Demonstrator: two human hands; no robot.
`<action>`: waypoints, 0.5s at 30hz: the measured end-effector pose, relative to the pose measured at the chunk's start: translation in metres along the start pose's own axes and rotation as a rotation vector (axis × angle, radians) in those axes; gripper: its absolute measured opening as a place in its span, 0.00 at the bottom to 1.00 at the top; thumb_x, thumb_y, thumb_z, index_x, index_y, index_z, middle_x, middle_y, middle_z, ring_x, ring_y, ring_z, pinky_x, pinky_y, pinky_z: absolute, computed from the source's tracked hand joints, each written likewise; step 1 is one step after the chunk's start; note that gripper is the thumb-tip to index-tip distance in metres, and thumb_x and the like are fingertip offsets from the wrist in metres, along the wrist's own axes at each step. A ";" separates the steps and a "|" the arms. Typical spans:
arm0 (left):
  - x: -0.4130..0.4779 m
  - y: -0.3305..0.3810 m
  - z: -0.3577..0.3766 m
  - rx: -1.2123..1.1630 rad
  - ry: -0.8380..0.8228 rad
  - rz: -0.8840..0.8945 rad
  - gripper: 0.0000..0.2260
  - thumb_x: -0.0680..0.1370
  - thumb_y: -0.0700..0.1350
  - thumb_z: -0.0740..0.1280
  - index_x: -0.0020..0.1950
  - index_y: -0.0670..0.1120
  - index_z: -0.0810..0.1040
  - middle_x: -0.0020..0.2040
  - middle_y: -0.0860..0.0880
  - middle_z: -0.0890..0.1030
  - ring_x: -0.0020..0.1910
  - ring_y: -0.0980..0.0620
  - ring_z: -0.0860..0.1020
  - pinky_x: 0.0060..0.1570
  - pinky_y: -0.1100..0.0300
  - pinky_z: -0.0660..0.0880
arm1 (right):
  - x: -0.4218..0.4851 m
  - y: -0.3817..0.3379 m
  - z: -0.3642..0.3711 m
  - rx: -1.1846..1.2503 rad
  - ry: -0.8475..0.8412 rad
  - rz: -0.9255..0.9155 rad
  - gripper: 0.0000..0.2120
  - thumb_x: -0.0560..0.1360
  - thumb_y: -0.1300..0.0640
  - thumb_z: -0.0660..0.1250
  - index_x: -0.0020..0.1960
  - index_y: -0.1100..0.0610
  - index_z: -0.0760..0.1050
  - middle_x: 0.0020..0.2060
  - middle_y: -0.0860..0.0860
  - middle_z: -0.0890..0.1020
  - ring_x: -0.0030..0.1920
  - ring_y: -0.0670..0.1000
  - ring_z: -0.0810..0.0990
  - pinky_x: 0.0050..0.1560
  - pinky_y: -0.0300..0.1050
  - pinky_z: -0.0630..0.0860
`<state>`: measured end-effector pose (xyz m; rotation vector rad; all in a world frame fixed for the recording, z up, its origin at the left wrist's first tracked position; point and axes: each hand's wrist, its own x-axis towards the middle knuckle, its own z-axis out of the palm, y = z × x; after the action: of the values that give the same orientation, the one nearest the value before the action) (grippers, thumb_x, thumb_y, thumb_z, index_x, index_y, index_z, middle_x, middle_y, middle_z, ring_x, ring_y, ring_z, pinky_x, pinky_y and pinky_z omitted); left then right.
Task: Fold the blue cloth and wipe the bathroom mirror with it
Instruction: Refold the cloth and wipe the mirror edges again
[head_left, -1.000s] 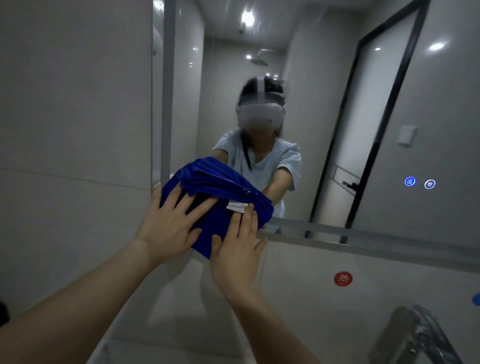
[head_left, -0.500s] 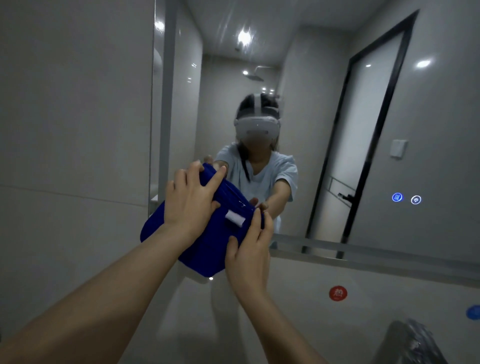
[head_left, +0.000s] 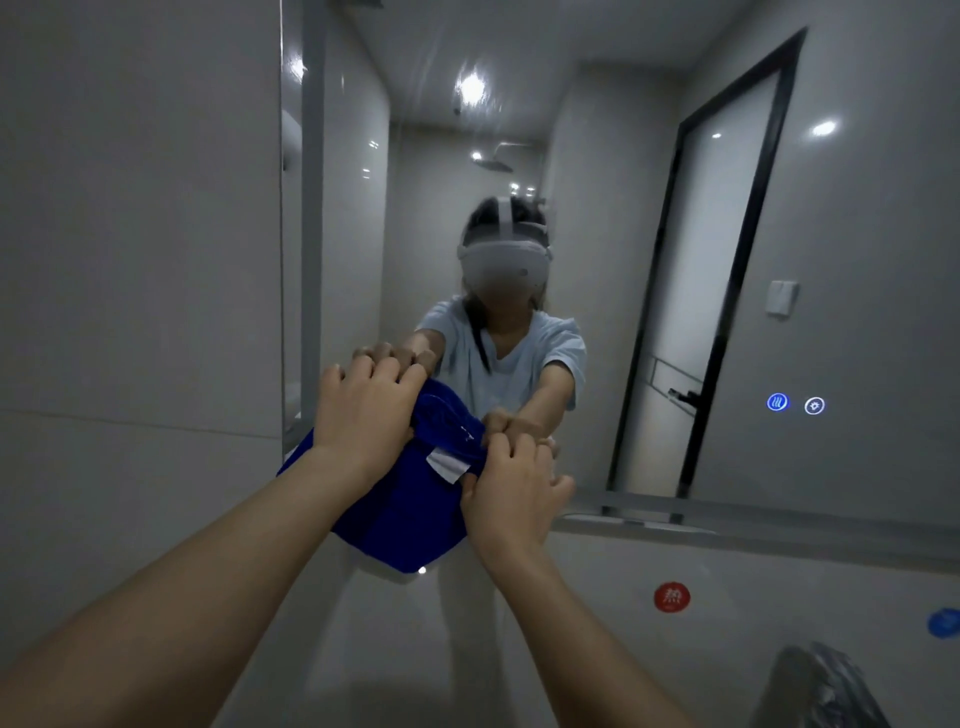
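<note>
Step in hand: wiping, cloth folded.
My left hand (head_left: 366, 415) and right hand (head_left: 511, 491) grip the blue cloth (head_left: 400, 514) against the mirror (head_left: 857, 234); next I should sweep across the glass.

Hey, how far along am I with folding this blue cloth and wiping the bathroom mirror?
Done: the blue cloth looks doubled into a thick pad, white tag facing you. In hand: your left hand grips its top edge and your right hand its right edge, holding it at the lower left corner of the mirror. Left: nearly all the glass, out to the lit touch icons, has no cloth on it yet.
</note>
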<state>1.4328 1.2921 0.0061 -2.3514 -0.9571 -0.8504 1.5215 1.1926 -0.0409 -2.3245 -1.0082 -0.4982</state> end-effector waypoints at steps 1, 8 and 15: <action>0.002 -0.001 -0.003 -0.002 -0.038 0.009 0.18 0.76 0.50 0.64 0.65 0.50 0.67 0.61 0.48 0.74 0.60 0.47 0.71 0.53 0.54 0.67 | -0.001 0.001 -0.002 -0.012 -0.013 -0.031 0.16 0.75 0.53 0.62 0.62 0.52 0.69 0.60 0.51 0.71 0.61 0.53 0.66 0.57 0.51 0.62; 0.002 -0.008 -0.033 -0.136 -0.372 0.037 0.15 0.75 0.50 0.67 0.60 0.49 0.74 0.60 0.47 0.71 0.58 0.45 0.71 0.48 0.54 0.71 | -0.008 0.010 -0.024 0.138 -0.159 -0.177 0.07 0.72 0.56 0.64 0.47 0.55 0.67 0.49 0.53 0.79 0.52 0.56 0.75 0.51 0.46 0.66; -0.029 0.001 -0.055 -0.175 -0.570 0.116 0.13 0.75 0.53 0.66 0.53 0.47 0.70 0.51 0.46 0.76 0.44 0.48 0.72 0.39 0.56 0.68 | -0.020 0.029 -0.064 0.072 -0.333 -0.178 0.15 0.76 0.55 0.62 0.62 0.53 0.72 0.55 0.53 0.79 0.57 0.56 0.76 0.54 0.51 0.73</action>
<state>1.3969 1.2445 0.0245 -2.8418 -0.9677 -0.2170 1.5230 1.1259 -0.0115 -2.3106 -1.3726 -0.1379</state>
